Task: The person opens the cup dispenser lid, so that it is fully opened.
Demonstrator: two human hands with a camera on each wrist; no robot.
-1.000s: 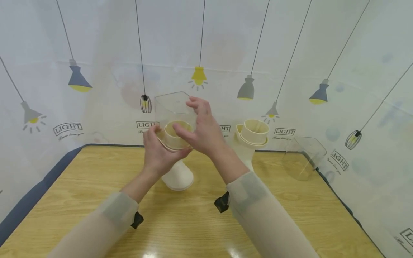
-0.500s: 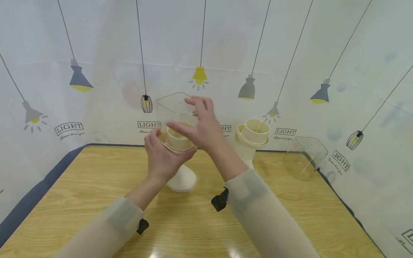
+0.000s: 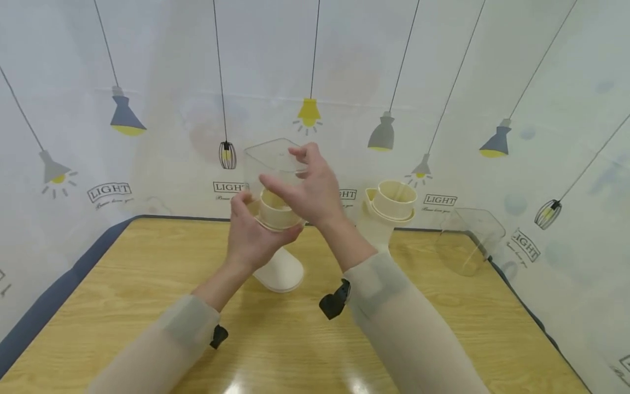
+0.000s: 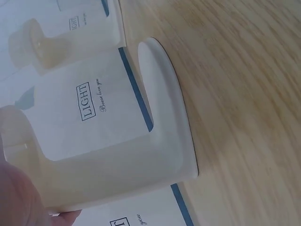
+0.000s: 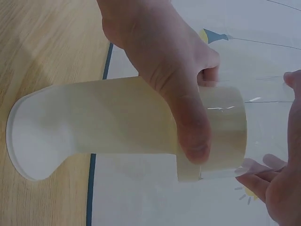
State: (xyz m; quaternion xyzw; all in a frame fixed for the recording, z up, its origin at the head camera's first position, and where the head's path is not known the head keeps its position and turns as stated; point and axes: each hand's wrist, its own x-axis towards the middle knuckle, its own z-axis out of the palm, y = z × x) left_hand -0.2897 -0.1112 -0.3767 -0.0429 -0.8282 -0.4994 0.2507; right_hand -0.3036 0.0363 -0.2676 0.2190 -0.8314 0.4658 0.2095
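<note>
In the head view, my left hand grips the upper part of a cream pedestal stand, just below its round collar. The left thumb lies across the near side under the rim. A clear square-rimmed container sits over the collar, its far walls hard to see. My right hand holds that container, thumb on the near side and fingers bent at the upper right. In the right wrist view, the stand's foot is down by the wooden surface, and the clear wall overlaps the collar.
A second cream stand with the same collar stands behind and to the right. Beyond it, another clear container rests at the table's back right corner. The wooden table meets a printed backdrop along a dark blue edge.
The held stand and my left hand have shifted slightly right. The right thumb has slid a little to the left and up across the container. The head view has also turned slightly.
</note>
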